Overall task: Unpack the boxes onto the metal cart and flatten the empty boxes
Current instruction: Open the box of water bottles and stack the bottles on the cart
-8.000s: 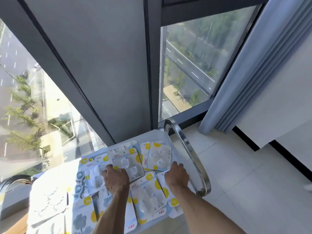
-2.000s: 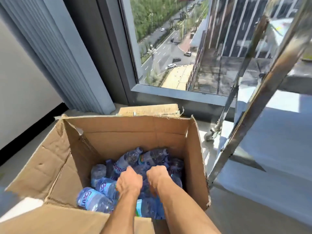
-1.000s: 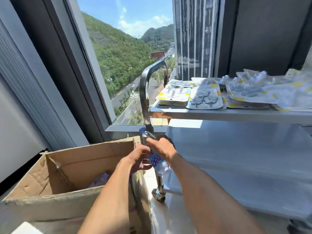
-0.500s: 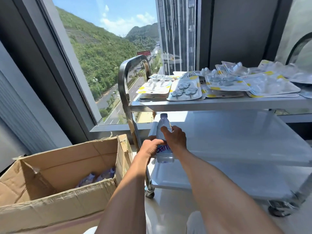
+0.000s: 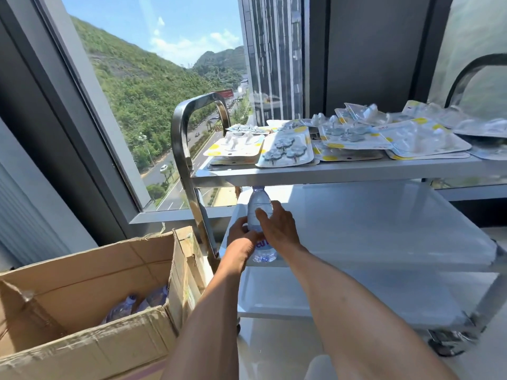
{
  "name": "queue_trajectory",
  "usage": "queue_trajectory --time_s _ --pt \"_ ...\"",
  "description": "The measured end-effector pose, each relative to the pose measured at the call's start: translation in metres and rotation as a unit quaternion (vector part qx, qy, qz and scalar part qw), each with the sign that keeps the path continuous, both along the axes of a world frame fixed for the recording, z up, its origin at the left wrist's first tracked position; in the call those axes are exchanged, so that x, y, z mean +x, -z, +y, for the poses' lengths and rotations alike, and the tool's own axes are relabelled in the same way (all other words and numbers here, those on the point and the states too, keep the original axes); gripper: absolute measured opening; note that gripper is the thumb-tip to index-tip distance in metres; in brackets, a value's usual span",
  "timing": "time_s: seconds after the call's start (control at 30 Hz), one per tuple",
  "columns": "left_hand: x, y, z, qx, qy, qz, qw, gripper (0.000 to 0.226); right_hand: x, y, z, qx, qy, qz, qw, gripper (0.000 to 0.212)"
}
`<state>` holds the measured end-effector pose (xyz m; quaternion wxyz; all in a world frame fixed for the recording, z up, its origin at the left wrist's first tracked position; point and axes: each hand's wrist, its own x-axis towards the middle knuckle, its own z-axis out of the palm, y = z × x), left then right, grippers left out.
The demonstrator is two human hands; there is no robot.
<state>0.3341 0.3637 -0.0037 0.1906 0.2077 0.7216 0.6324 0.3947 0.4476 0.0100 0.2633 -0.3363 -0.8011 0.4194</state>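
1 bottle is standing at 12 o'clock; 1 cardboard box is sitting at 8 o'clock; 1 metal cart is showing 3 shelves.

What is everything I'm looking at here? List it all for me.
Clear plastic water bottle with blue label: one, upright on the cart's middle shelf.
Shiny metal cart: one, three shelves, by the window.
Blister packs with yellow dots: many, spread over the top shelf.
Brown cardboard box: one, open, lower left on the floor.
Bottles in the box: several, count unclear.
Left hand: holds the bottle low.
Right hand: holds the bottle's side.
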Motion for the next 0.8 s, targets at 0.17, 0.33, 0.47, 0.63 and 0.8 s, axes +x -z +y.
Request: queue_trajectory --time_s 0.17,0.33,0.47,0.63,0.8 --pt "-0.002 0.007 0.009 0.006 -0.011 0.029 0.999 0.037 -0.011 0.010 -0.001 -0.001 -0.009 0.039 0.999 0.052" --pt "-0.018 0.005 0.025 0.011 0.014 0.049 0.999 0.047 -0.025 0.016 0.014 0.012 -0.008 0.065 0.998 0.056" --pt "-0.035 0.019 0.028 -0.011 0.025 0.052 0.998 0.042 -0.042 0.017 0.031 0.008 0.017 0.089 0.996 0.051" --pt "-0.055 0.052 0.024 -0.135 -0.013 0.147 0.980 0.042 -0.064 0.027 0.051 0.010 0.030 0.127 0.991 0.050" --pt "-0.070 0.077 0.031 -0.243 -0.054 0.340 0.907 0.032 -0.069 0.057 0.075 0.171 0.013 0.044 0.984 0.055"
